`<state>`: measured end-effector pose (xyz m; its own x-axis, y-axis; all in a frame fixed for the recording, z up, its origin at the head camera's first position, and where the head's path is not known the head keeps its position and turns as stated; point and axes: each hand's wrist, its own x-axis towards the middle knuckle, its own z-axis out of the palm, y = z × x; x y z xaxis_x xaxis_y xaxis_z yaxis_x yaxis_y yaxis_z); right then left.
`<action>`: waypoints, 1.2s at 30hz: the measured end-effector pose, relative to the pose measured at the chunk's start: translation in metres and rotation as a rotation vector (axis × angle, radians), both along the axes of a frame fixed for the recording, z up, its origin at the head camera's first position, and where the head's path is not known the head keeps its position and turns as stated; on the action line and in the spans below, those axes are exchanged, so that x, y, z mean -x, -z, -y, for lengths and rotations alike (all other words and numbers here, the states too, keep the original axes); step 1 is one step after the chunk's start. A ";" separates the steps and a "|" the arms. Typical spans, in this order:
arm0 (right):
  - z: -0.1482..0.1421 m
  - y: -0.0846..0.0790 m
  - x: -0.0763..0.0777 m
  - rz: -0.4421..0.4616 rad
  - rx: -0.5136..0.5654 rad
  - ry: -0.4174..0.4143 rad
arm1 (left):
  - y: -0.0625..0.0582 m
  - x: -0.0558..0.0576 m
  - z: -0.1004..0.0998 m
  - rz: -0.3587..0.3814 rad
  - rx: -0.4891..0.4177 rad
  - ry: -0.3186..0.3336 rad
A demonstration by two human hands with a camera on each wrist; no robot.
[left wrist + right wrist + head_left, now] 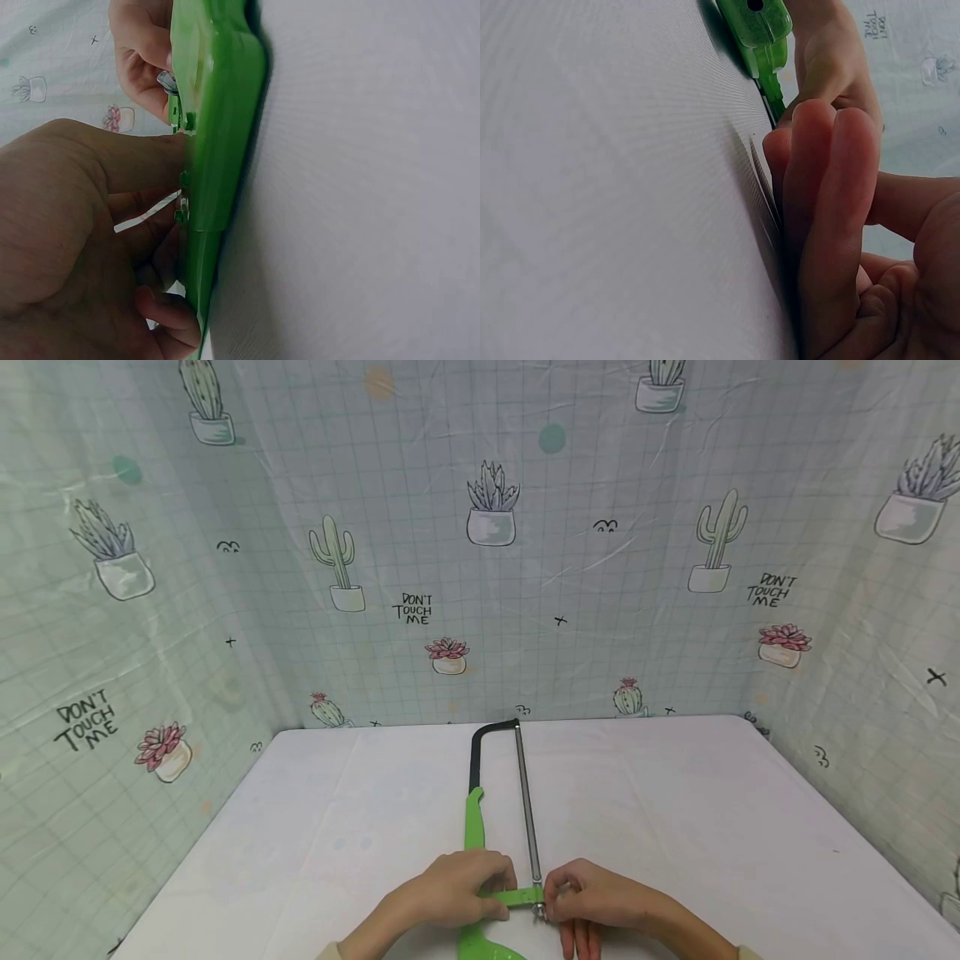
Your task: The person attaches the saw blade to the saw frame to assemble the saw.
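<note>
On the white desk (pixel 675 802), straight ahead of the body: a hacksaw (pixel 475 818), laid flat, green handle (pixel 480 946) nearest, black bow (pixel 476 760) pointing away toward the patterned cloth (pixel 570 652). Blade (pixel 527 810) along the right side, running straight from the bow's tip to the green crosspiece (pixel 519 897), apparently attached at 2 ends. Probably turned this way to bring the crosspiece and its small metal wing nut (pixel 539 911) within easy reach of 2 hands.

Left hand (pixel 457 887) over the green part of the saw, fingers curled round it, thumb at the crosspiece. Likely gripping there to keep the saw from sliding or twisting, close beside the fastening.

Right hand (pixel 600 893) just across from it, thumb and forefinger bent together at the crosspiece's end, seemingly pinching the wing nut; exact contact hard to tell, with fingertips partly hiding the metal. In the right wrist view, 2 other fingers (pixel 844 202) held out nearly straight, low beside the desk, perhaps to steady the pinch and keep clear of so small a part. Looks like a sensible split: firm hold on the left, fine fingertip work on the right.
</note>
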<state>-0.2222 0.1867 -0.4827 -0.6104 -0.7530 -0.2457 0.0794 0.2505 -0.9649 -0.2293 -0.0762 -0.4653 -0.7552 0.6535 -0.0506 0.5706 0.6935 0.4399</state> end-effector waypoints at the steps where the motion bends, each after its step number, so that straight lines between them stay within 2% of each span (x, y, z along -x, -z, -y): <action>1: 0.000 0.000 0.000 0.002 0.002 0.000 | 0.000 0.000 0.000 0.000 0.001 0.000; 36: -0.002 0.002 -0.001 0.002 0.018 0.001 | 0.001 0.002 0.000 -0.004 0.010 0.007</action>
<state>-0.2215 0.1885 -0.4842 -0.6106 -0.7566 -0.2338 0.0817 0.2335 -0.9689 -0.2312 -0.0764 -0.4667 -0.7512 0.6579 -0.0536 0.5770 0.6939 0.4308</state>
